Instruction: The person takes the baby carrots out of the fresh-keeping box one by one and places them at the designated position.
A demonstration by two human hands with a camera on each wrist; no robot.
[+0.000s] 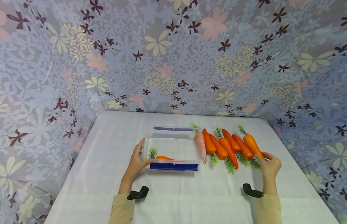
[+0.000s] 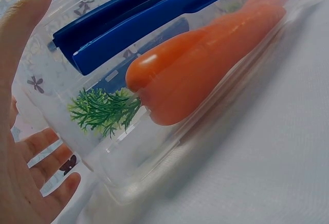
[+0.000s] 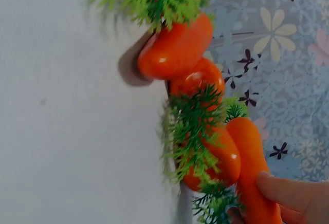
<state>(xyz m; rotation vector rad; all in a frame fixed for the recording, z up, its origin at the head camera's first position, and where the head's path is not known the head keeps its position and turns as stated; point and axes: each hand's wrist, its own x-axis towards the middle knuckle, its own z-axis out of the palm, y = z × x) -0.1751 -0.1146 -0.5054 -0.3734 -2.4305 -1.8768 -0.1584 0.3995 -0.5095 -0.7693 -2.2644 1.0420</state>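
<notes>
A clear plastic container (image 1: pixel 173 147) with blue latches (image 1: pixel 173 167) stands near the middle of the table. My left hand (image 1: pixel 135 163) grips its left end, the thumb on the front rim and the fingers along the side wall. Inside lies an orange carrot (image 2: pixel 180 75) with a green leafy top (image 2: pixel 105 111), along the front wall. At the right, my right hand (image 1: pixel 270 165) pinches the lower tip of the rightmost carrot (image 1: pixel 252 144) between thumb and fingers. That carrot's leafy top points away from me.
Several more carrots (image 1: pixel 229 149) lie side by side between the container and my right hand, some tops facing away, some toward me. One is seen through the container's right wall. A white cloth covers the table (image 1: pixel 190 193); flowered fabric (image 1: pixel 173 62) rises behind and at both sides.
</notes>
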